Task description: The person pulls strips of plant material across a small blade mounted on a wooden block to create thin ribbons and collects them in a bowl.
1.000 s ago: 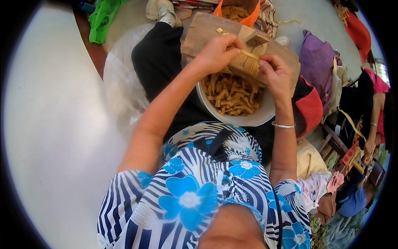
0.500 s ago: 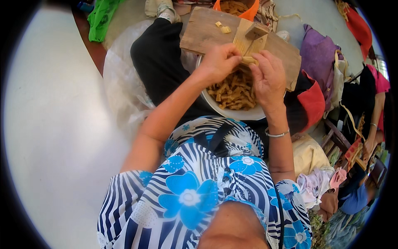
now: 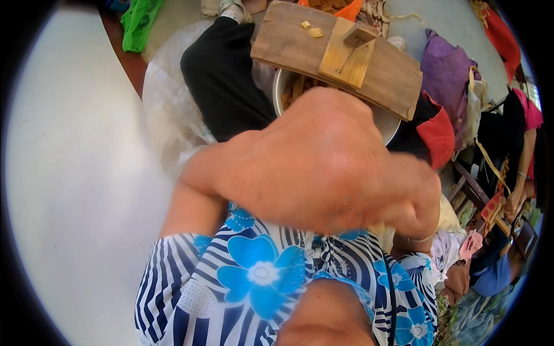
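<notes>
My left hand [image 3: 288,167] is raised close to the camera, large and blurred across the middle of the view. My right hand [image 3: 412,196] is beside it on the right, overlapped and smeared by motion; the fingers and whatever they hold cannot be made out. Beyond them a worn wooden board [image 3: 283,40] carries a lighter wooden block [image 3: 332,66] with an upright piece [image 3: 360,34] and two small yellow pieces [image 3: 315,33]. A white basin [image 3: 389,130] with brown folded strips [image 3: 297,86] lies under the board, largely hidden by my hands.
An orange container [image 3: 346,11] stands behind the board. A purple bundle [image 3: 444,86], a red cloth [image 3: 435,138] and other cloths lie rightward. A co-worker's arm [image 3: 525,161] shows at far right. A plastic sheet [image 3: 161,104] and green bag [image 3: 141,23] are on the left.
My hands have left the block and basin and come up toward the camera, now covering much of the basin. The yellow strip held between them is no longer visible.
</notes>
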Tool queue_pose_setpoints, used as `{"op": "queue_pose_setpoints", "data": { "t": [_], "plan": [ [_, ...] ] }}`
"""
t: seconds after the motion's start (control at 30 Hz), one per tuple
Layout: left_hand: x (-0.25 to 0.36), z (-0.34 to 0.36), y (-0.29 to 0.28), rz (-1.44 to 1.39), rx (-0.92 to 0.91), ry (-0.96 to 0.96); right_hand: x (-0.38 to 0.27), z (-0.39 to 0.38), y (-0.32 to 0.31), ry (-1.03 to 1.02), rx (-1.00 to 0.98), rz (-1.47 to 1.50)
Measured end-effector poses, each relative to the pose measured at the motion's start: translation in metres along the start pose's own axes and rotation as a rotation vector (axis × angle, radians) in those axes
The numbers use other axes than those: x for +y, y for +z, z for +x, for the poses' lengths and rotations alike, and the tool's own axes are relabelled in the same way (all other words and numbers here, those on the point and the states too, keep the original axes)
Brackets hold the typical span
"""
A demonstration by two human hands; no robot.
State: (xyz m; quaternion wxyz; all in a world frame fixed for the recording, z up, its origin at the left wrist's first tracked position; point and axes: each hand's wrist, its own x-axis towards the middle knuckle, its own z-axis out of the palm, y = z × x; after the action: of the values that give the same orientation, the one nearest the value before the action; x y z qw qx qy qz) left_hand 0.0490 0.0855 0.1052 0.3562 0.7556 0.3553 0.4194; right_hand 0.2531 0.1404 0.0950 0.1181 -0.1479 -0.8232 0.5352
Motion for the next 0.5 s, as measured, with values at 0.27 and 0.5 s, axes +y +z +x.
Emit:
{"op": "queue_pose_setpoints", "data": {
  "t": [0.27,0.5],
  "plan": [
    [-0.061,0.000,0.051,-0.664,0.257,-0.282,0.037,0.014,0.016,-0.362,0.536,0.750],
    [-0.120,-0.002,0.088,-0.903,0.388,-0.656,0.124,0.035,0.027,0.219,0.834,-0.385]
  ]
}}
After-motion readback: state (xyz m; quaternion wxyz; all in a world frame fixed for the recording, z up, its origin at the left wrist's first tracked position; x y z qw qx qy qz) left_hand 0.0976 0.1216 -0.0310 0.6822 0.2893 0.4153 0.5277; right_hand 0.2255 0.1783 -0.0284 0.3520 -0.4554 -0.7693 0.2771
